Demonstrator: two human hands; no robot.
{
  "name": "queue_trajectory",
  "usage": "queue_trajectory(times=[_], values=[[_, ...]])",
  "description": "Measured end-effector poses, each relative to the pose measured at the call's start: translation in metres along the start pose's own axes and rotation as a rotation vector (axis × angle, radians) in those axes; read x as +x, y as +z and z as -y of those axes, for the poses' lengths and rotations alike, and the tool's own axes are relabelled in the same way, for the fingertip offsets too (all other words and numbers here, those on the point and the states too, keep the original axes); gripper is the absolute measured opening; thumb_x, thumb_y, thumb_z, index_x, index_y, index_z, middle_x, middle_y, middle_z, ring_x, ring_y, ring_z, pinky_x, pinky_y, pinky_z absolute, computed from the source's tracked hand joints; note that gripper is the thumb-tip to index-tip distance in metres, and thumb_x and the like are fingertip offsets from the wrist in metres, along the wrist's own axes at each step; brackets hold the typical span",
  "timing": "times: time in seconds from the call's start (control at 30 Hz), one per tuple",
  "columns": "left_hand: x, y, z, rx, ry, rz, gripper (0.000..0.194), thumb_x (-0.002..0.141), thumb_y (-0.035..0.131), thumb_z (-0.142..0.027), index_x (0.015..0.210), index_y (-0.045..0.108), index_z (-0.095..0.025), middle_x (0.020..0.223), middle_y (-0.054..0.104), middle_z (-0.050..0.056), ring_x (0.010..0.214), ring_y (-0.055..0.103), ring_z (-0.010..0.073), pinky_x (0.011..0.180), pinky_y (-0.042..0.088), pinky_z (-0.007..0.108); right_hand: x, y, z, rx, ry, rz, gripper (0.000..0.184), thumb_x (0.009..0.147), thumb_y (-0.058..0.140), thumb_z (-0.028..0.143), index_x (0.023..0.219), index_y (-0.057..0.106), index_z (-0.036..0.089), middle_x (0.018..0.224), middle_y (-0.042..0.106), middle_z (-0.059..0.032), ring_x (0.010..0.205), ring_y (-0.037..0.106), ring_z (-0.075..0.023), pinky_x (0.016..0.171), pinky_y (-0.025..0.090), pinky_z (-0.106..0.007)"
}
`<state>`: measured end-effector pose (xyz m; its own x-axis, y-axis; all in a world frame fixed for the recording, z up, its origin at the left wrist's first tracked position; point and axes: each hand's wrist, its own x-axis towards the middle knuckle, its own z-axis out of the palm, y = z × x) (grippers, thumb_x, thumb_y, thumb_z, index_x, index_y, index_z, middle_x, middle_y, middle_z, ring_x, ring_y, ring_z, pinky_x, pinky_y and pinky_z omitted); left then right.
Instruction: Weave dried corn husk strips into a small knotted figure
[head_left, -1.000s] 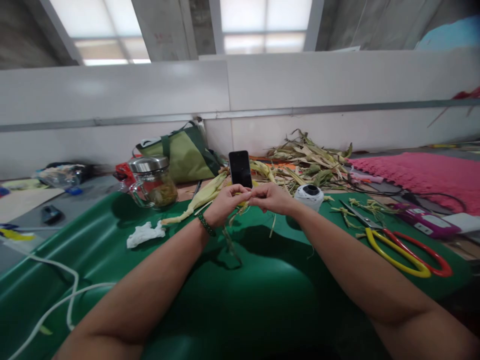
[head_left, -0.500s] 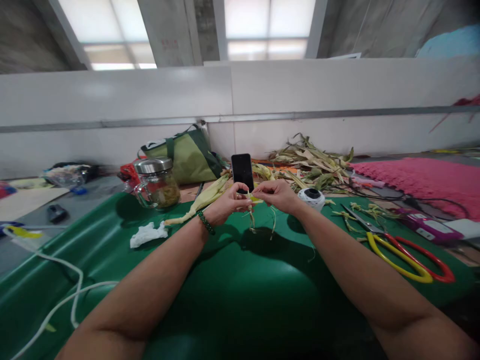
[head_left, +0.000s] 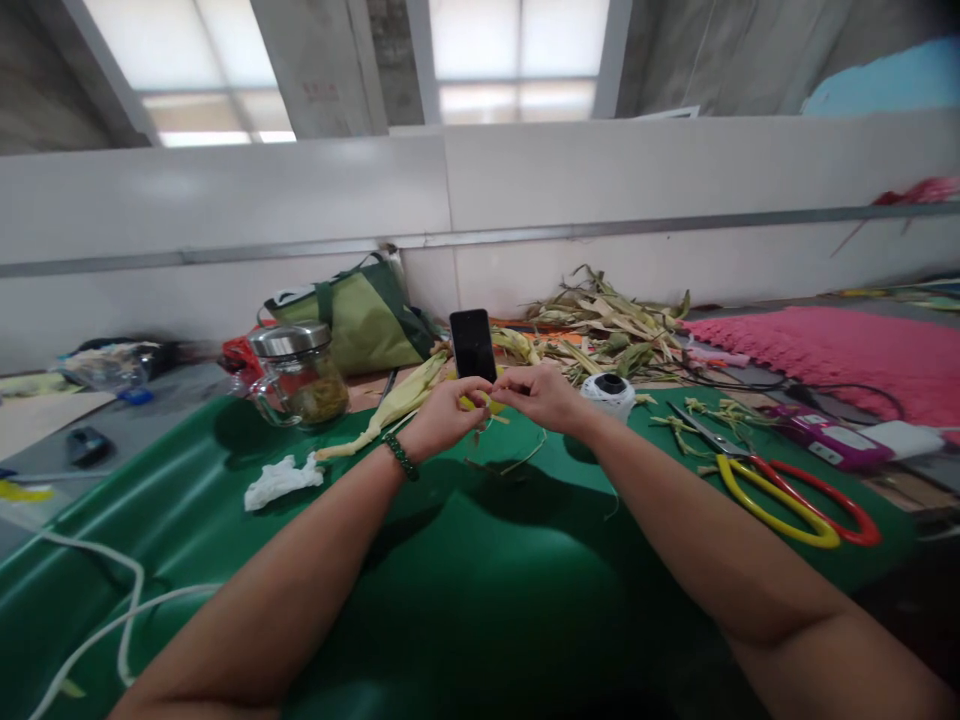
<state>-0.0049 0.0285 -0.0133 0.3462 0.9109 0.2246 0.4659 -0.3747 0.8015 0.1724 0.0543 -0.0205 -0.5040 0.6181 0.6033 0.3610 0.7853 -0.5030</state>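
Over the green sheet [head_left: 570, 600], my left hand [head_left: 444, 414] is closed in a pinch on a thin pale corn husk strip [head_left: 517, 463], whose ends dangle below the fingers. Fingertips of my right hand [head_left: 546, 397] meet the left ones and pinch the same strip; the exact grip is partly hidden. Just behind the hands a black phone [head_left: 473, 345] stands upright. Right of my right hand is a white spool [head_left: 608, 396] with a dark core. A long pale corn husk [head_left: 397, 403] lies behind my left wrist, its thin end by a crumpled white tissue [head_left: 283, 482].
Scissors [head_left: 780, 500] with yellow and red handles lie at the right, near knotted husk pieces [head_left: 679, 433]. A husk pile [head_left: 615, 315] sits at the back. A glass jar [head_left: 300, 375] and green bag [head_left: 375, 325] stand back left. A white cable [head_left: 131, 600] crosses the left side.
Both hands stay together at the husk strip. My left fingers have closed in more, and the hanging strip ends have swung to lie more sideways. The view has shifted slightly right.
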Motion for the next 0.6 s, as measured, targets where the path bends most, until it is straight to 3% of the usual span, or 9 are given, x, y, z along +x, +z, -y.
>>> queue_trajectory(times=[0.17,0.27,0.47,0.6], values=[[-0.008,-0.006,-0.012,0.295,0.102,0.004,0.026,0.072,0.051,-0.014,0.097,0.057,-0.020,0.064,0.058,-0.005,0.056,0.054,0.0117,0.054,0.039,0.021,0.000,0.004,0.006,-0.106,-0.008,-0.013,0.015,0.082,0.057,0.021,0.074,0.068,0.014,0.061,0.058,0.0021,0.056,0.046,-0.0077,0.056,0.031,-0.019],[-0.009,-0.009,-0.013,0.504,0.134,0.028,0.013,0.077,0.049,-0.020,0.083,0.060,-0.020,0.060,0.057,-0.003,0.057,0.051,0.0136,0.053,0.034,0.023,0.000,0.004,0.012,-0.214,0.017,0.030,0.009,0.079,0.061,0.017,0.074,0.068,0.014,0.062,0.060,0.0013,0.058,0.048,-0.0090,0.057,0.030,-0.020],[-0.003,-0.011,-0.004,0.504,0.190,0.049,0.019,0.077,0.053,-0.029,0.083,0.070,-0.022,0.078,0.067,0.002,0.072,0.057,0.0165,0.064,0.039,0.025,-0.001,0.002,0.021,-0.357,0.062,0.096,0.012,0.084,0.058,0.019,0.077,0.067,0.015,0.071,0.065,-0.0019,0.066,0.054,-0.0120,0.060,0.032,-0.021],[0.002,-0.016,0.001,0.428,0.150,0.119,0.019,0.076,0.053,-0.030,0.074,0.069,-0.019,0.073,0.066,0.002,0.070,0.057,0.0169,0.065,0.042,0.026,0.004,-0.001,0.028,-0.400,0.173,0.163,0.014,0.087,0.054,0.020,0.082,0.067,0.015,0.078,0.067,-0.0026,0.074,0.058,-0.0133,0.065,0.035,-0.021]])
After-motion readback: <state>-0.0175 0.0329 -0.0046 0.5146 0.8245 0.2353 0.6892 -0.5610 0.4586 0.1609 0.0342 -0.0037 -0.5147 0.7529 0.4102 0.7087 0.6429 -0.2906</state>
